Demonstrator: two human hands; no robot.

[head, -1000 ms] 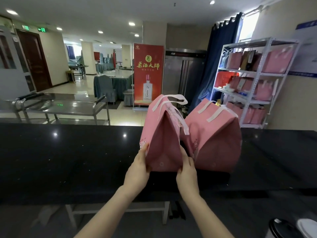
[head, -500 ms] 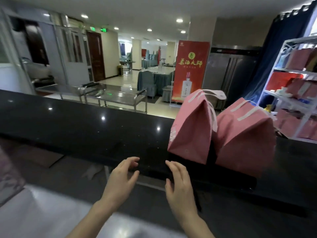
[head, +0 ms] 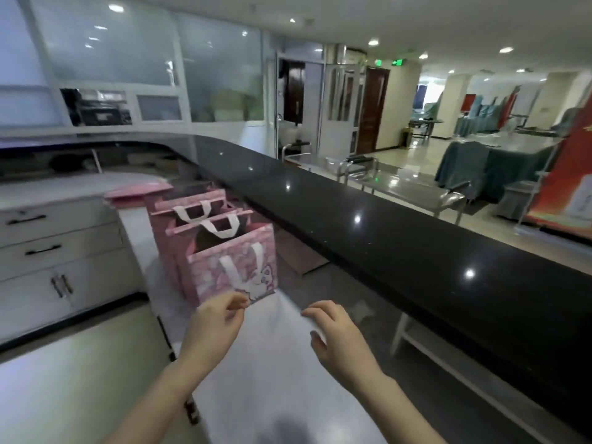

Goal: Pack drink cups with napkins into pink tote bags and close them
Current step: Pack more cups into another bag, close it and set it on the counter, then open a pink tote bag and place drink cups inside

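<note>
Three open pink tote bags with white handles stand in a row on a white worktop [head: 282, 373] below the black counter. The nearest bag [head: 234, 267] has a cartoon print on its front; a second bag [head: 205, 229] and a third bag [head: 179, 203] stand behind it. My left hand [head: 214, 328] hovers just before the nearest bag's lower front edge, thumb and fingers close together, holding nothing that I can see. My right hand [head: 339, 334] is over the worktop to the right, fingers spread and empty. No cups or napkins show.
A long glossy black counter [head: 400, 238] runs along the right, raised above the worktop. White drawers and cupboards [head: 54, 261] stand at the left, with floor between. A flat pink item [head: 134, 192] lies behind the bags. Steel trolleys [head: 394, 181] are beyond the counter.
The view has swung left, away from the two closed pink bags on the black counter. Both hands let go of them and came down to the white worktop near the open bags.
</note>
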